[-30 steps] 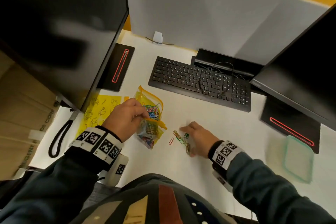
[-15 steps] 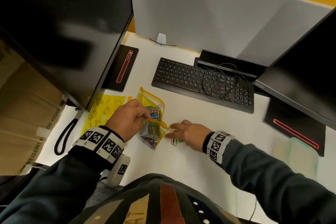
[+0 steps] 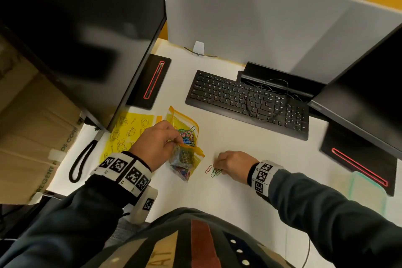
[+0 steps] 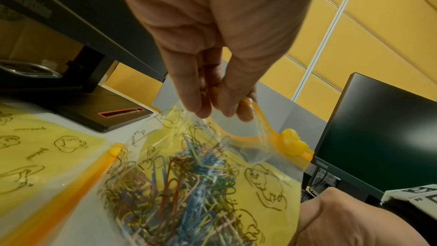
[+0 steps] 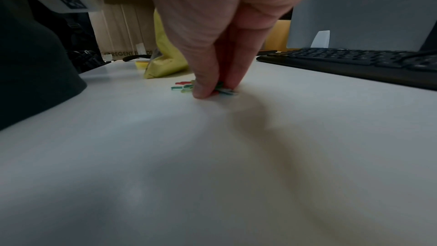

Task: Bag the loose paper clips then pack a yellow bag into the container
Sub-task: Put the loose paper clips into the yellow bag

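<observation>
From the head view, the left hand (image 3: 155, 144) pinches the orange zip edge of a yellow zip bag (image 3: 185, 154) already heavy with coloured paper clips, holding it raised over the white desk (image 3: 250, 154), while the right hand (image 3: 231, 163) is curled down just right of it on the loose paper clips (image 3: 214, 171); a red clip lies slightly apart to their left. A second, flat yellow bag (image 3: 128, 130) lies further left, and the clear green-rimmed container (image 3: 365, 189) sits well apart at the right edge, blurred. To do this step well, I would gather the clips into one tight pinch and keep the bag mouth held wide and close by. The left wrist view shows what the head view cannot: fingertips (image 4: 196, 108) and thumb clamp only one lip of the zip track, the yellow slider (image 4: 292, 140) sits at the far right end, so the mouth is open; the tangled clips inside are plain here. The right wrist view, low over the desk, shows thumb and fingers (image 5: 203, 89) pressed together on several clips against the surface; whether they are lifted clear I cannot tell. The stray red clip may be missed.
</observation>
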Demonstrator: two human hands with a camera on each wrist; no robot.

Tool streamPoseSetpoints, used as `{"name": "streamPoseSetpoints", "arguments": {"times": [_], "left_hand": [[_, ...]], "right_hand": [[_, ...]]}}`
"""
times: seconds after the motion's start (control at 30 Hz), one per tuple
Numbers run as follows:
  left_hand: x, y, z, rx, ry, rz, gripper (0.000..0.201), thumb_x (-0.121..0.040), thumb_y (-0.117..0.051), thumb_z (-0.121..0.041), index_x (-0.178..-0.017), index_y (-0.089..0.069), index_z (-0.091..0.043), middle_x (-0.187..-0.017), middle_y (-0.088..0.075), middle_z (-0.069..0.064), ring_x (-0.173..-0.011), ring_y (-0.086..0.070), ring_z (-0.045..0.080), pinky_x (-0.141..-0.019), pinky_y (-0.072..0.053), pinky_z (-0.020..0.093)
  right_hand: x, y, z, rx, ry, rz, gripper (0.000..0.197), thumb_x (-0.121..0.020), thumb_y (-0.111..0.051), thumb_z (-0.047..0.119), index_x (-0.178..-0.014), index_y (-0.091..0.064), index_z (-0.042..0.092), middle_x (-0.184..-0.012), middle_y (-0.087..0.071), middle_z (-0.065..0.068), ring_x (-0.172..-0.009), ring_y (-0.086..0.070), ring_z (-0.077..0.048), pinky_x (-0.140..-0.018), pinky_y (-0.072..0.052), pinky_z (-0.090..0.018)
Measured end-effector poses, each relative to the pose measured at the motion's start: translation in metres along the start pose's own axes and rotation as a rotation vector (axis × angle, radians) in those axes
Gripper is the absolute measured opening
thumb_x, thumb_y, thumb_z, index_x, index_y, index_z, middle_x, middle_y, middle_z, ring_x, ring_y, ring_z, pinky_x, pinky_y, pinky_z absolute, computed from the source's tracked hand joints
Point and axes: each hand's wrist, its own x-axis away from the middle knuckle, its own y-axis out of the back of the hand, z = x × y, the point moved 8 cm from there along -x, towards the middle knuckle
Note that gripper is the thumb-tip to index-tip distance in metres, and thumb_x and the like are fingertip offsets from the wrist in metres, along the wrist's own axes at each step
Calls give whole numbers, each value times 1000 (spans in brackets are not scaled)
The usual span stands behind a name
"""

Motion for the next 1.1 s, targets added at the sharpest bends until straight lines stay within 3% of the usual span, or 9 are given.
{"name": "streamPoseSetpoints", "arguments": {"times": [0.23, 0.43, 0.57, 0.7, 0.83, 0.9, 1.0, 1.1], "left_hand": [[-3, -3, -2, -3, -10, 7, 20, -80, -57, 3, -85, -71, -11, -92, -53, -2, -87, -52, 17, -78, -39, 23], [-4, -5, -4, 8, 3, 12, 20, -81, -57, 3, -87, -70, -10, -99, -58, 7, -89, -53, 17, -78, -38, 22], [-3, -4, -4, 13, -4, 16, 21, -81, -56, 4, -86, -71, -10, -98, -58, 6, -90, -53, 17, -78, -38, 21], [-2, -4, -3, 9, -13, 16, 21, -81, -56, 4, -86, -70, -11, -96, -56, 2, -89, -52, 15, -77, -39, 21], [-3, -4, -3, 12, -19, 14, 21, -81, -56, 4, -85, -71, -10, -93, -53, -2, -87, -51, 13, -70, -32, 4], [-3, -4, -4, 23, -18, 11, 20, -81, -56, 4, -84, -71, -9, -92, -54, -1, -85, -51, 13, -68, -30, 0], [-5, -4, -6, 17, -37, 7, 21, -80, -57, 5, -83, -71, -10, -89, -53, -1, -80, -50, 14, -66, -30, -3], [-5, -5, -6, 13, -24, 15, 20, -80, -57, 3, -84, -71, -11, -88, -52, -2, -79, -49, 13, -65, -32, -1]], "right_hand": [[-1, 2, 6, 47, -20, -81, 35, -85, -45, -9, -119, -53, -3, -109, -59, -23, -99, -56, -38, -75, -49, -42], [-6, 0, 13, 100, -119, -24, 43, -84, -36, -11, -127, -41, -4, -123, -49, -24, -112, -45, -36, -86, -45, -45], [-3, 1, -6, -59, -236, -54, 43, -83, -40, -9, -124, -46, 3, -121, -52, -17, -113, -47, -32, -88, -45, -40], [10, 27, -18, -264, -334, -232, 27, -85, -42, -3, -106, -57, 5, -106, -61, -15, -100, -57, -32, -84, -46, -35], [15, 95, -12, -449, -365, -548, 17, -87, -49, 3, -100, -61, 6, -98, -66, -11, -84, -57, -26, -74, -42, -27], [7, 120, -7, -554, -380, -615, 14, -88, -53, 5, -99, -62, 7, -94, -68, -9, -79, -54, -18, -72, -38, -24], [-19, 133, 9, -565, -376, -510, 14, -86, -59, 10, -98, -64, 8, -97, -68, -13, -87, -59, -25, -73, -41, -25], [-38, 131, 20, -494, -365, -385, 28, -79, -69, 19, -104, -65, 8, -105, -68, -12, -99, -61, -26, -78, -46, -27]]}}
